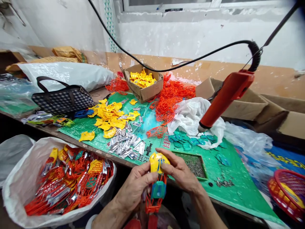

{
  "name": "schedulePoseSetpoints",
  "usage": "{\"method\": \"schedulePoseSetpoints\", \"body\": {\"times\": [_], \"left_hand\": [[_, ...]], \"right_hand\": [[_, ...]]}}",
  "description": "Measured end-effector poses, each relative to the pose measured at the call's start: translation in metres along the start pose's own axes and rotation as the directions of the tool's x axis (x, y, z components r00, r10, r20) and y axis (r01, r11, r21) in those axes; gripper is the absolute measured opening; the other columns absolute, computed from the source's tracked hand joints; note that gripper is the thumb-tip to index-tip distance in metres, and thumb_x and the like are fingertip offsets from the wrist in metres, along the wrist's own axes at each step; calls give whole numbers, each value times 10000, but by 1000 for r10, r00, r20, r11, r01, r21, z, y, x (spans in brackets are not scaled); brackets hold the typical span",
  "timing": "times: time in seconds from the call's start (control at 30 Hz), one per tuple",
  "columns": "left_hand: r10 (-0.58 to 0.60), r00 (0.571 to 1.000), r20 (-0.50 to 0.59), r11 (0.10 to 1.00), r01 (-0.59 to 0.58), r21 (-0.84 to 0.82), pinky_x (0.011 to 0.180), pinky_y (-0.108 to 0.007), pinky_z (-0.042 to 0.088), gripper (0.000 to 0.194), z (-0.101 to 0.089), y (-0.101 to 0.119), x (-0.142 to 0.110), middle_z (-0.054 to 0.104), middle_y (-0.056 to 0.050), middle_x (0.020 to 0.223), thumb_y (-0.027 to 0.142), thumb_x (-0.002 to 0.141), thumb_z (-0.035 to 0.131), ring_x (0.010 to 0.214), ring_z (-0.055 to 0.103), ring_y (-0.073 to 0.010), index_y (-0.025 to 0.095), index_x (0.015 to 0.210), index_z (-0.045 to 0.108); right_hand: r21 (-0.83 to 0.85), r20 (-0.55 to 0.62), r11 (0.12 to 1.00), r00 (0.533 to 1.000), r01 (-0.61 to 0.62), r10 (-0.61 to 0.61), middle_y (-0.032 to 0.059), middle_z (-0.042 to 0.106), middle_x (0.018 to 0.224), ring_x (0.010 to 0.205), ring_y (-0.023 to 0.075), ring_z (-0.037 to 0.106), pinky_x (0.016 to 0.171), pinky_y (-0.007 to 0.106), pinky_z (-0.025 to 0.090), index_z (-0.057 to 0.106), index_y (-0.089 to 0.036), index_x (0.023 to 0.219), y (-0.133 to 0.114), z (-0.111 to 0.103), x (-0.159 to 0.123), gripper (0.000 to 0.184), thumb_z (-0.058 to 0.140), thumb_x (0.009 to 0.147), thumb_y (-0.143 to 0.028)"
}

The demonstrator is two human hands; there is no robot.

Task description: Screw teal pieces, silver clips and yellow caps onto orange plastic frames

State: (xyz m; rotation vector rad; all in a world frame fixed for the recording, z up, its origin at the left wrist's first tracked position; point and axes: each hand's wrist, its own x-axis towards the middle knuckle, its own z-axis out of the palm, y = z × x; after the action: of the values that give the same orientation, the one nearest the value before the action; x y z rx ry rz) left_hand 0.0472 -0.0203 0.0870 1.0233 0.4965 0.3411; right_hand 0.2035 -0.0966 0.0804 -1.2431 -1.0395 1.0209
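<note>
- A worker's left hand (133, 184) is closing around the side of a plastic piece (156, 181), the thumb lying against it.
- The right hand (179, 171) is gripping its top, thumb pressing on the yellow cover (156, 161) and fingers curling behind.
- The piece is sitting between both hands, off the near edge of the tabletop (233, 197), its green block (159, 190) and red frame (153, 208) hanging below the cover.
- The step in hand is apparently fitting the cover to the frame; the next move is probably calling for a steady left hold while the right thumb is seating the cover squarely.
- Just beyond the right hand, a green tray (204, 168) is holding small metal bits; a red power screwdriver (225, 100) is hanging above and to its right.
- Loose yellow covers (108, 116) and silver plates (124, 144) are lying ahead and left of the hands.
- Left of the left hand, a white sack (14, 186) is brimming with similar pieces.
</note>
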Motion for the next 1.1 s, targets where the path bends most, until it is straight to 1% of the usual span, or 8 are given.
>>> {"method": "schedulePoseSetpoints", "body": {"times": [0.1,0.23,0.37,0.53,0.67,0.8,0.9,1.1], "left_hand": [[-154,987,-41,948,136,-289,500,-168,448,313,-2,-3,3,618,-2,673,322,736,767,495,510,-60,119,964,703],[-249,965,-89,911,202,-361,369,-156,347,310,-10,-12,11,564,20,521,403,769,731,358,420,-44,99,800,683],[-353,934,-59,863,300,-407,345,-155,323,378,-16,-17,16,593,1,522,459,860,614,328,419,-42,94,775,670],[-272,961,-51,860,220,-460,461,-170,442,300,-15,-25,18,634,0,594,416,844,655,463,558,-83,117,837,683],[-209,976,-55,866,159,-474,600,-218,525,199,-9,-26,19,706,-26,707,259,735,767,602,643,-128,115,849,691],[-249,966,-74,861,186,-474,560,-220,528,156,-5,-20,19,721,-44,704,191,710,758,550,633,-124,95,815,697],[-299,952,-66,844,231,-484,531,-224,526,203,-6,-17,19,739,-71,756,209,742,731,548,645,-135,85,900,702],[-260,966,-11,836,219,-504,685,-296,574,317,-7,-24,22,746,-95,857,233,812,676,715,707,-199,94,1096,653]], "right_hand": [[22,29,995,995,-94,93,37,673,1102,954,185,623,847,304,491,605,-236,1240,1,-2,5,450,642,829,-414],[-26,-9,993,994,-112,112,53,688,1054,957,207,630,860,330,499,616,-192,1202,11,3,3,453,649,819,-431],[-38,-46,987,987,-158,156,57,698,1040,934,215,640,846,344,504,625,-183,1177,17,5,0,441,659,808,-422],[40,-117,984,977,-176,180,53,703,977,866,205,647,772,318,513,645,-176,1084,22,7,-3,390,635,819,-461],[-44,-177,980,967,-194,184,72,694,1005,862,205,632,767,322,505,638,-172,1130,24,10,-6,431,564,863,-502],[-226,-162,973,987,-47,10,73,592,1165,1083,222,562,942,336,455,614,-223,1244,26,6,-11,458,607,852,-458],[-240,-94,969,992,58,-83,57,520,1225,1161,215,514,989,319,436,547,-269,1331,26,0,-16,545,667,819,-410],[-374,-115,927,989,39,-88,64,594,1170,1077,223,561,955,354,462,530,-273,1351,18,3,-21,525,640,847,-375]]}}
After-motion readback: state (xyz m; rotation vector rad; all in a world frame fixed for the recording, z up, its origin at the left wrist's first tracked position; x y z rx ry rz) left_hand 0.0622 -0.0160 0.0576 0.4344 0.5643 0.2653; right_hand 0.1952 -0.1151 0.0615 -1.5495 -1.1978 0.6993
